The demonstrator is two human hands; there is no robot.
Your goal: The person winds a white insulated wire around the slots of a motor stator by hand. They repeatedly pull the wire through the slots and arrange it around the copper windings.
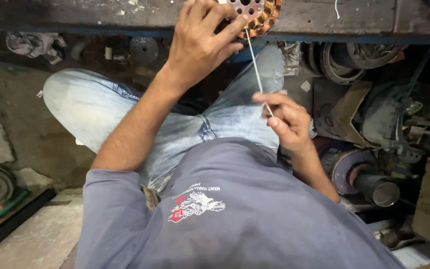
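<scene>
At the far bench (324, 17), the left hand (200, 47) steadies the motor stator (257, 15), grip clamped on it; the right hand (287, 122) pinches the white cord (256, 67) taut, apparently mid-lacing; tightening needs a steady pull.

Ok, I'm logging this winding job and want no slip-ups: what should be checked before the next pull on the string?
1. Left hand steadying the stator on the bench: ok.
2. Right hand pinching the string: ok.
3. String taut and straight between stator and right hand: ok.
4. String clear of the knee: cannot tell, it passes over the jeans.
5. Where the string enters the stator: cannot tell, fingers cover it.
6. Stator fully in view: not ok, the frame edge cuts it.
</scene>
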